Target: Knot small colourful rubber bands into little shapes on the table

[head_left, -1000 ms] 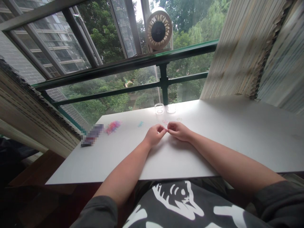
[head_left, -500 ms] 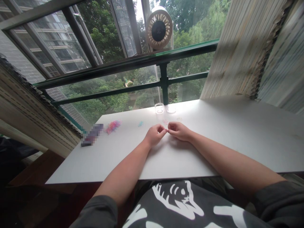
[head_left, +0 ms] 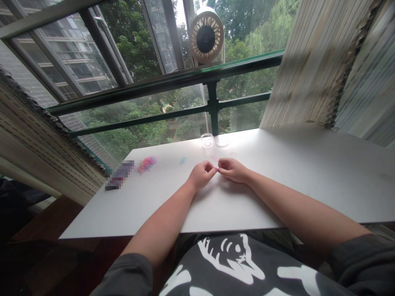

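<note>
My left hand (head_left: 202, 174) and my right hand (head_left: 232, 169) meet fingertip to fingertip just above the white table (head_left: 154, 205). Each is closed in a pinch; whatever lies between the fingers is too small to make out. Right behind them on the tabletop is a small pink cluster of thin loops (head_left: 214, 158), with a pale orange group (head_left: 233, 154) to its right. Farther left lies a little teal group (head_left: 182, 160). A bigger heap of mixed pink, red and purple small pieces (head_left: 147, 165) sits toward the left end.
A clear round container (head_left: 207, 140) stands at the table's back edge, beside a clear shallow lid-like disc (head_left: 222, 142). A blurred dark oblong object (head_left: 120, 175) lies at the left edge. Beyond are a green railing (head_left: 212, 102), a round fan (head_left: 206, 38) and curtains (head_left: 296, 74).
</note>
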Demonstrator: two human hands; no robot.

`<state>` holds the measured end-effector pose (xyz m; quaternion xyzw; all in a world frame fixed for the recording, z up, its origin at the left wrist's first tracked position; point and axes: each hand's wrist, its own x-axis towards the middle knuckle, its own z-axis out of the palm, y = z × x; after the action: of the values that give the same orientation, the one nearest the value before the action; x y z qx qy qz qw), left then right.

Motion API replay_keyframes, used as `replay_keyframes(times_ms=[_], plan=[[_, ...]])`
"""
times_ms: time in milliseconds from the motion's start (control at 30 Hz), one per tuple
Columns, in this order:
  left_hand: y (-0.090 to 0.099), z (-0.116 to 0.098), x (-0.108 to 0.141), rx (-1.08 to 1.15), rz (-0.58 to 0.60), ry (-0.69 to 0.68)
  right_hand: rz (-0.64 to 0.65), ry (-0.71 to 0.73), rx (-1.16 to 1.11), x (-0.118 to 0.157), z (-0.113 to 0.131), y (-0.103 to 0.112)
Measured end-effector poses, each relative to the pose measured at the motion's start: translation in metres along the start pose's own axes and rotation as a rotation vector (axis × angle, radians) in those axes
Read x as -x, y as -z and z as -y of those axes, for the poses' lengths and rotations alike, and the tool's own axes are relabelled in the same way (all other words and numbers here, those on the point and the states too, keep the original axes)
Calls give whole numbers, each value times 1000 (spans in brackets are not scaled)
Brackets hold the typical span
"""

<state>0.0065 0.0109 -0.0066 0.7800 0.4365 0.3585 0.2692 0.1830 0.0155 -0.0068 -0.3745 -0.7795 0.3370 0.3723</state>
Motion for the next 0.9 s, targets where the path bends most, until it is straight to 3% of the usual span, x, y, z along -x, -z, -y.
replay_keyframes(times_ms=[900], plan=[[1, -4, 1, 16, 45, -17, 41, -4, -12, 0, -1, 0]])
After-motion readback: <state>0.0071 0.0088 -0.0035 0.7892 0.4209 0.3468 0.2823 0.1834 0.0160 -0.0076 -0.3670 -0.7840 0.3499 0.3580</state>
